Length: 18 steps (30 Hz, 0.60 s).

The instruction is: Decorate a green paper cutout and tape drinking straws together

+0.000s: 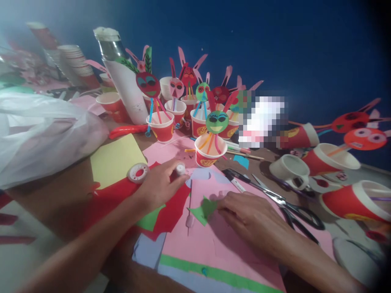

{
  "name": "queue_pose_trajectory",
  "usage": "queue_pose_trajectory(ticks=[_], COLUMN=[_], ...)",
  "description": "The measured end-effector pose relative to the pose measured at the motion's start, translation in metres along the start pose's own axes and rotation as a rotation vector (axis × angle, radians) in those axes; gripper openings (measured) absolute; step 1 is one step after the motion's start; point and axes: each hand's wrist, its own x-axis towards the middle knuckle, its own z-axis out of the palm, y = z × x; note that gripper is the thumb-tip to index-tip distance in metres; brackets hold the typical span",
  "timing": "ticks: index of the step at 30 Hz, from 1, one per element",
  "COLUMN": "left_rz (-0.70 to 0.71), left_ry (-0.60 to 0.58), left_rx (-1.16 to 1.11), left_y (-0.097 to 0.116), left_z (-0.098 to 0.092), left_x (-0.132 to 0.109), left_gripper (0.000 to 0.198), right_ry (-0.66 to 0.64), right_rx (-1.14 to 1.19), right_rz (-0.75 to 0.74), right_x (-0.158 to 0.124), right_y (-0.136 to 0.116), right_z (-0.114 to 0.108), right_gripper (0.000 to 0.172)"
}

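Note:
My left hand (159,182) is closed around a small white round-ended thing (180,169), perhaps a glue bottle or its cap; most of it is hidden in the fingers. Below that hand lie red paper (174,209) and a green scrap (152,219). With bent fingers, my right hand (244,215) pinches the edge of a pointed green paper piece (204,210) over a pink sheet (195,244). Just beyond the fingers stands a red paper cup (205,158) with a green paper face (217,122) on straws. Black-handled scissors (277,198) lie right of my right hand.
A white tape roll (138,173) lies by yellow paper (117,158). Several cups with paper faces stand behind, near a tall white bottle (125,89). A plastic bag (45,134) fills the left; a white mug (288,171) and tilted cups (351,199) crowd the right.

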Motion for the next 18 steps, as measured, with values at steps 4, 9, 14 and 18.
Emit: queue_pose_trajectory(ticks=[4, 9, 14, 18], left_rz=[0.037, 0.030, 0.050, 0.082], left_ry=[-0.090, -0.103, -0.052, -0.197], left_rx=[-0.082, -0.125, -0.171, -0.155], left_y=[0.000, -0.003, 0.000, 0.002], left_z=[0.009, 0.010, 0.002, -0.005], left_x=[-0.002, -0.001, -0.003, -0.013], left_gripper=[0.014, 0.017, 0.018, 0.016], right_ry=[-0.026, -0.015, -0.062, -0.081], right_rx=[0.017, 0.003, -0.029, 0.021], right_rz=[0.012, 0.003, 0.052, 0.065], right_x=[0.002, 0.001, 0.000, 0.002], right_y=[-0.001, -0.002, -0.004, -0.005], right_z=[-0.001, -0.001, -0.001, 0.002], right_gripper=[0.020, 0.018, 0.016, 0.014])
